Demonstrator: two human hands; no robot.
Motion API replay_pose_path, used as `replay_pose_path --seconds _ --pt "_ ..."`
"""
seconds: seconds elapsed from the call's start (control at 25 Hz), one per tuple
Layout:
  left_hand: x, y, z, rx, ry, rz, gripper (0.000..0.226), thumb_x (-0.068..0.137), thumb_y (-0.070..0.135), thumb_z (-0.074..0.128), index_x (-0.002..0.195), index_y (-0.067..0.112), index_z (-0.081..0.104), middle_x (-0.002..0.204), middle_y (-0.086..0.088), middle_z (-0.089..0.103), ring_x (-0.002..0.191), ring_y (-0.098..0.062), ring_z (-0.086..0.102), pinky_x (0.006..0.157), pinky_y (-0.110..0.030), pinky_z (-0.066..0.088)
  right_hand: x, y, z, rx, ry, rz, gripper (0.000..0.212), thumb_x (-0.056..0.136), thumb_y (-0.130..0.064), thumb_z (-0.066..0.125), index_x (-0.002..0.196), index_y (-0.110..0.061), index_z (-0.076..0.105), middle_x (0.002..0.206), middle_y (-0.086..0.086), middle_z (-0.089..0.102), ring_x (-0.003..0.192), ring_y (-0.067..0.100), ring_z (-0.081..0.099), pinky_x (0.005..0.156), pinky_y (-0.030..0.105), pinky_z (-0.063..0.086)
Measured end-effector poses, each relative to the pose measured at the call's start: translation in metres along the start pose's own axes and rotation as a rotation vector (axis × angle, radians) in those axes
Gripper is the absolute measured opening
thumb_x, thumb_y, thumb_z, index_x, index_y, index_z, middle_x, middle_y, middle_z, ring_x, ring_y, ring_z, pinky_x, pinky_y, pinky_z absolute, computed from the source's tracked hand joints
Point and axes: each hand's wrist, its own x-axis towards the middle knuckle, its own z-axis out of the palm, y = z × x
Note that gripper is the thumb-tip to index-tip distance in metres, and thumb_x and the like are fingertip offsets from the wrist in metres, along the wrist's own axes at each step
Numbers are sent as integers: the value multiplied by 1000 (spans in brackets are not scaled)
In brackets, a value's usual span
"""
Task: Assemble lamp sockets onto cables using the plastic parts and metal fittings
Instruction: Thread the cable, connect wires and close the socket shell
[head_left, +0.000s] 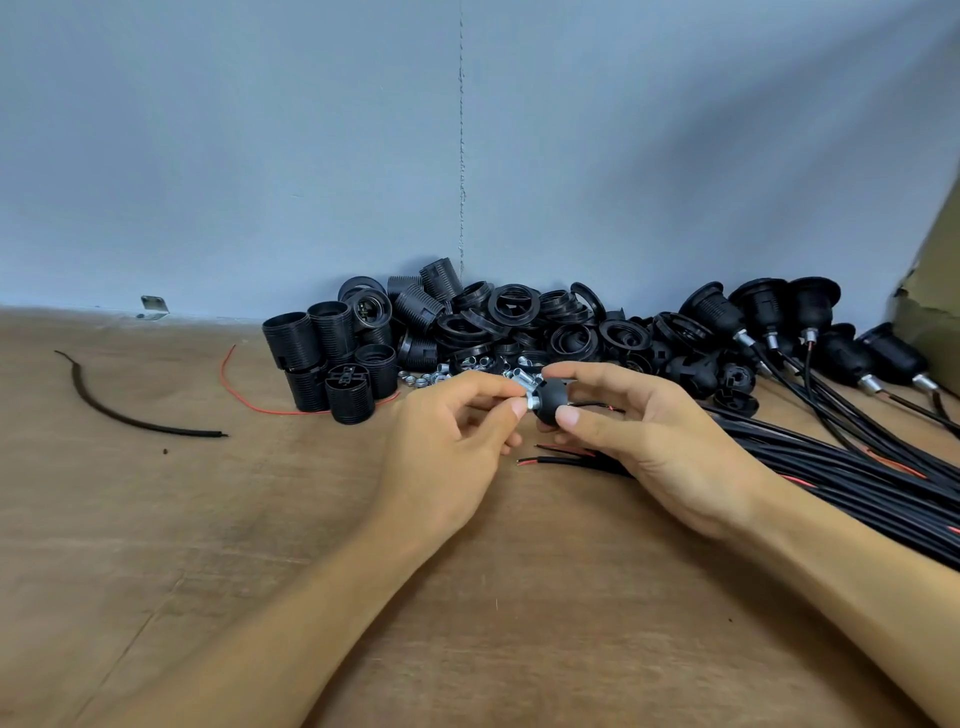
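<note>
The grip of the left hand (452, 436) is a narrow pinch: thumb and forefinger are closed on a small metal fitting (530, 397), the other fingers curled below; the grip of the right hand (654, 447) is wider, thumb and fingers curled round a black plastic cap (551, 404), which it holds above the worktop (260, 519) in the middle of the frame. The fitting touches the narrow end of the cap; I judge that it is being screwed or pressed in there, one hand steadying the cap so that the other can work the fitting, though the thread itself is not visible.

The supplies lie within easy reach, probably for this reason: loose fittings (431, 378) just behind the hands; threaded socket bodies (332, 353) at centre left against the wall; a heap of black rings (519, 322) beside them. The cable bundle (857, 467) runs in from the right edge, its stripped ends (550, 460) just under the hands, ready for threading; finished sockets (810, 312) already on cables lie at the upper right, apart from the raw parts. A scrap of black wire (119, 410) lies at the left.
</note>
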Motion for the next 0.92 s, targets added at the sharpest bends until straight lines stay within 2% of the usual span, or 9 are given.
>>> replay_pose_path --seconds 0.16,0.24,0.32,0.4,0.56,0.68,0.8,0.92 --pt "-2 -1 0 -4 -21 10 21 90 -1 72 88 20 76 79 3 76 68 -12 74 65 -20 57 -1 -1 2 -63 46 -4 33 86 -30 72 119 -23 71 101 14 73 86 27 72 79 28 57" --pt "-2 -1 0 -1 -31 23 23 89 -2 72 88 20 76 78 4 76 69 -12 75 67 -21 59 -1 -1 8 -126 93 2 26 90 -38 66 105 -19 74 86 11 73 70 22 67 67 28 57" --pt "-3 -1 0 -5 -41 27 25 89 -2 73 88 23 77 77 4 77 70 -12 75 68 -21 59 0 -2 12 -178 126 21 30 92 -47 61 86 -20 75 78 10 71 59 20 62 55 29 52" --pt "-2 0 0 -8 -44 30 23 89 -1 73 90 21 77 78 4 77 71 -12 75 69 -22 60 0 -5 11 -164 102 40 35 93 -50 60 75 -22 73 77 12 69 60 20 60 55 29 50" --pt "1 0 -2 -25 -22 39 22 88 -1 74 90 21 78 79 3 77 71 -14 75 70 -24 60 -2 -9 3 -10 -31 81 23 90 -37 68 93 -15 76 86 13 68 68 22 61 61 27 53" --pt "-2 0 -1 -26 -29 46 23 88 0 74 89 23 78 79 5 77 72 -13 76 70 -23 60 -1 -8 4 -22 -17 130 28 88 -47 68 81 -20 76 83 14 69 64 22 61 56 26 53" --pt "-4 -1 0 -10 -40 59 24 89 1 74 90 25 78 79 6 78 73 -12 76 71 -23 60 1 -5 6 -19 39 132 46 89 -50 65 101 -6 73 90 16 69 67 22 62 60 28 54" --pt "-4 -2 1 -5 -24 61 23 89 3 75 90 26 78 79 6 78 75 -13 76 74 -28 62 0 -4 11 28 67 82 39 90 -45 62 115 -16 69 90 18 71 67 26 65 61 29 55"
